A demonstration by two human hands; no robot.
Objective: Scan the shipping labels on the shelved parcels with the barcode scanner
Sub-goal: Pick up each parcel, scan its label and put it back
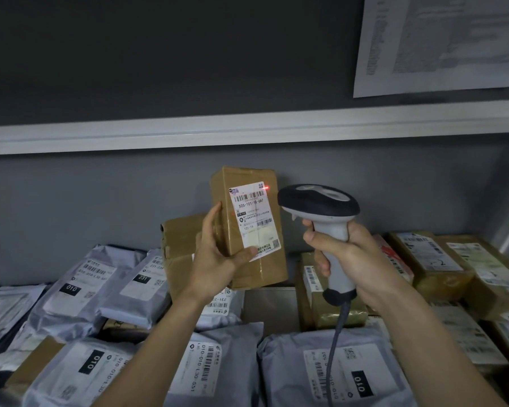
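- Sheet of paper (441, 42) pinned at far right: cut off by the top and right edges; print blurred, unreadable.
- Scanner cable (334, 356): runs out of view at the near edge.
- Shipping label (254, 218): near left corner covered by the left hand (215, 254) thumb; small print illegible.

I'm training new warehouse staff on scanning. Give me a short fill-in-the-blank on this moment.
1. The left hand holds up a brown ____ box.
2. The right hand grips the barcode ____.
3. The red laser dot sits at the label's top ____ corner.

Missing words: cardboard; scanner; right
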